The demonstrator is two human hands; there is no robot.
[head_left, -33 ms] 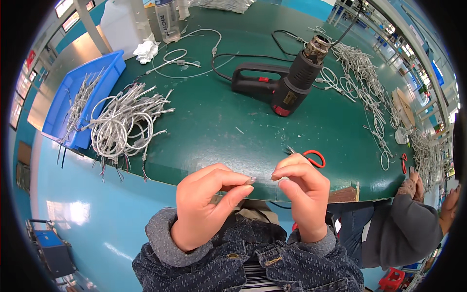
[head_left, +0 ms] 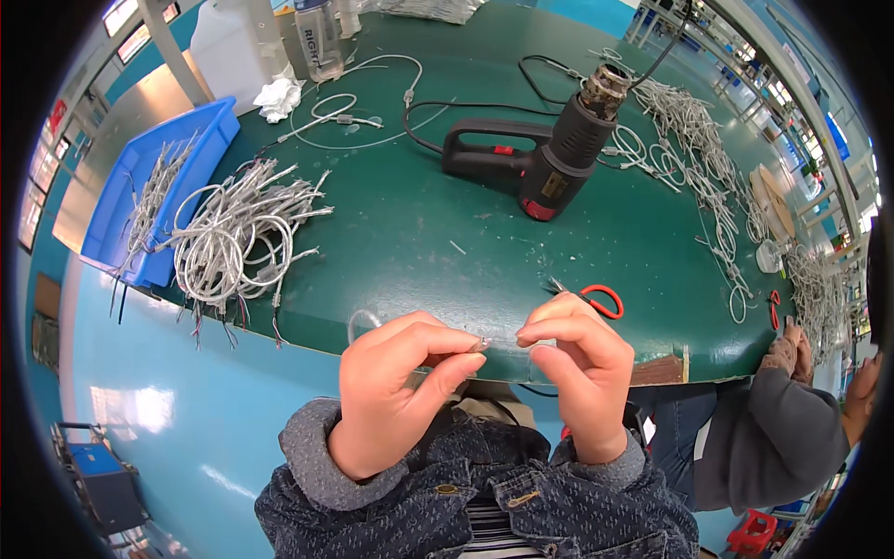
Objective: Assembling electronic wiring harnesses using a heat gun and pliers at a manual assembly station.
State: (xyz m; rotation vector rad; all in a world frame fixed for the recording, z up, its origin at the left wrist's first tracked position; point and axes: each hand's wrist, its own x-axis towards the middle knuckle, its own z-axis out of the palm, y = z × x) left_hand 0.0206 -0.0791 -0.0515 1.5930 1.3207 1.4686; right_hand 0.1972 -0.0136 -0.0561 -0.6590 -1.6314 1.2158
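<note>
Below the heat gun, on the near side of the green table, the left hand pinches a small wire-like piece between thumb and forefinger, closed with no gap to be seen. Most of this piece is covered by those fingers; only a tiny greyish tip shows, too small and blurred to name surely. The tip points rightward, toward the right hand, its long axis, as far as it shows, running roughly sideways. It sits at the very end of the pinch, just beyond the left fingertips. A pale cable loop, below and left of the heat gun, curves out from behind the left knuckles; the hand covers where it goes, so whether it joins the piece cannot be told. The right hand, nearly straight below the heat gun, curls with thumb and forefinger close together, facing the tip but apart from it; whether anything is caught between them cannot be made out. Red-handled cutters lie below the heat gun, slightly right, partly hidden by the right hand's knuckles.
</note>
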